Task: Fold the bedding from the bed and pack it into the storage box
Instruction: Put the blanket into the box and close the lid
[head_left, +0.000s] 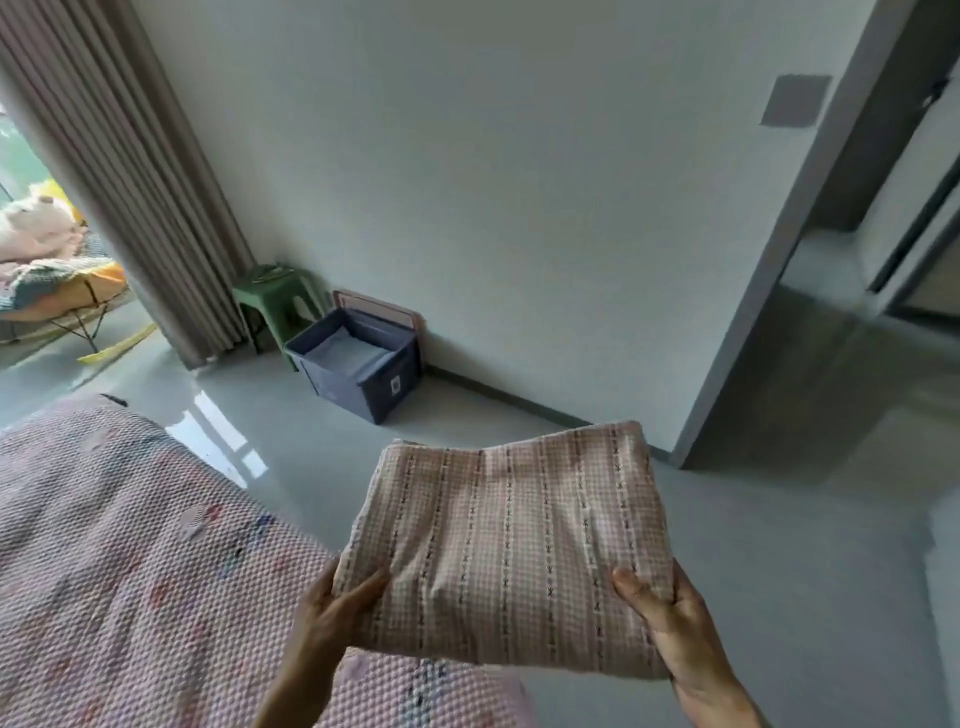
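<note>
I've got the folded bedding (506, 545) up in the air between both hands, out past the corner of the bed (130, 571) and over bare floor (753, 571). My left hand (332, 618) pinches the near left corner, thumb on top and fingers tucked beneath; my right hand (670, 629) does the same at the near right corner. Both are clamped on cloth, not spread.

The box (358, 364) sits open on the floor against the far wall, well apart from me, just beside a green stool (275, 306), with something pale already folded inside. I judge the folding of this piece done and the carry across the room as what's left for it.

What worries me: I only hold the near edge, so the far edge is unsupported and already sags in the middle. If I tilt it forward while walking, I'd expect the layers to slide and the fold to open. The box mouth also looks narrower than this bundle is wide, so dropping it in flat may catch the rim and bunch it up. The stool crowds the box's left side.

The bundle lies roughly flat, top face toward me, tipped slightly down on the left. Its stripes run away from me toward the wall; its long axis runs across, hand to hand, though it's close to square
</note>
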